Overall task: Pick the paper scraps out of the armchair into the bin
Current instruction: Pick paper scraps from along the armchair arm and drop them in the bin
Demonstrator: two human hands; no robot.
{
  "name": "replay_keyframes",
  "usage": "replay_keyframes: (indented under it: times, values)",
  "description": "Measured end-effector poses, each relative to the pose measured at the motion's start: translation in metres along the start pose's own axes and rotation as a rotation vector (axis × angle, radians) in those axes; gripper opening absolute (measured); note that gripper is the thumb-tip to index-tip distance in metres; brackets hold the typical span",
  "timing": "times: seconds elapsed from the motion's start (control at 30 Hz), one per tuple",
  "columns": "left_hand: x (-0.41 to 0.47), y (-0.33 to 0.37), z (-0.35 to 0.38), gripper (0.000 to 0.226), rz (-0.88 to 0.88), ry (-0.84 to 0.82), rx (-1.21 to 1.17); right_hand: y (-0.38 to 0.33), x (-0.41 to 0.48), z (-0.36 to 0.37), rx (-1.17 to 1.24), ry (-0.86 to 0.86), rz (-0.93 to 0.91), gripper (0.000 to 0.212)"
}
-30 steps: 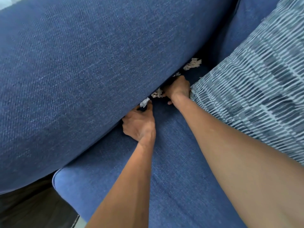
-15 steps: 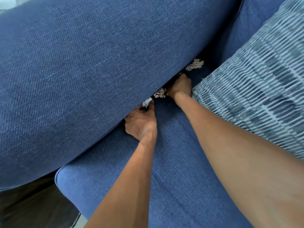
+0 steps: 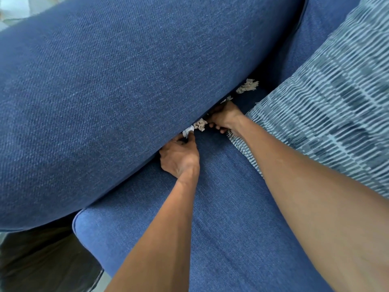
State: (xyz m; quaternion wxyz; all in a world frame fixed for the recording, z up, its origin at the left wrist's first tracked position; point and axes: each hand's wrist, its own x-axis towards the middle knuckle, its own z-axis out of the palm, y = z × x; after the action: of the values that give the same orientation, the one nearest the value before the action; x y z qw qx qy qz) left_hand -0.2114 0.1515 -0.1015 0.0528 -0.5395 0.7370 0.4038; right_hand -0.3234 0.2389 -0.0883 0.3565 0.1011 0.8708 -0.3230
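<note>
Both my hands reach into the crease between the blue armchair's wide arm (image 3: 126, 102) and its seat cushion (image 3: 221, 218). My left hand (image 3: 180, 157) pinches a white paper scrap (image 3: 188, 130) with thumb and forefinger. My right hand (image 3: 226, 118) has its fingers curled at a crumpled beige scrap (image 3: 200, 124); its fingertips are partly hidden under the arm. Another beige scrap (image 3: 248, 86) lies farther back in the crease, and a small bit (image 3: 227, 99) shows just beyond my right hand. No bin is in view.
A blue-and-white striped pillow (image 3: 326, 106) leans on the seat at the right, touching my right forearm. The chair's backrest (image 3: 320, 28) is at the top right. Dark floor (image 3: 42, 260) shows at the lower left beside the seat's front corner.
My right hand has opened its grip slightly and shifted around the beige scrap; its fingertips now show below it. My left hand keeps pinching the white scrap in the same place.
</note>
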Motion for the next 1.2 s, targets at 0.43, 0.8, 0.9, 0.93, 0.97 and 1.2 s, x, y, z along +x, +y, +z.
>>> replay_keyframes:
  times: [0.43,0.8,0.9,0.93,0.97,1.2]
  values:
    - [-0.012,-0.014,-0.022,0.023,0.105,-0.043,-0.236,0.003,-0.03,0.0,0.181,0.22,-0.029,0.014]
    - [-0.03,-0.04,-0.057,0.015,0.116,-0.077,-0.3,0.008,-0.068,0.008,0.324,0.331,-0.111,0.022]
    - [-0.037,-0.051,-0.074,0.012,0.131,-0.062,-0.288,0.01,-0.084,0.013,0.329,0.29,-0.138,0.03]
    - [-0.04,-0.055,-0.08,0.012,0.13,-0.057,-0.287,0.011,-0.089,0.014,0.318,0.29,-0.153,0.029]
    - [-0.042,-0.06,-0.086,0.012,0.131,-0.053,-0.29,0.012,-0.095,0.016,0.31,0.298,-0.168,0.027]
    - [-0.065,-0.095,-0.133,0.009,0.103,-0.066,-0.303,0.013,-0.142,0.037,0.413,0.281,-0.166,0.025]
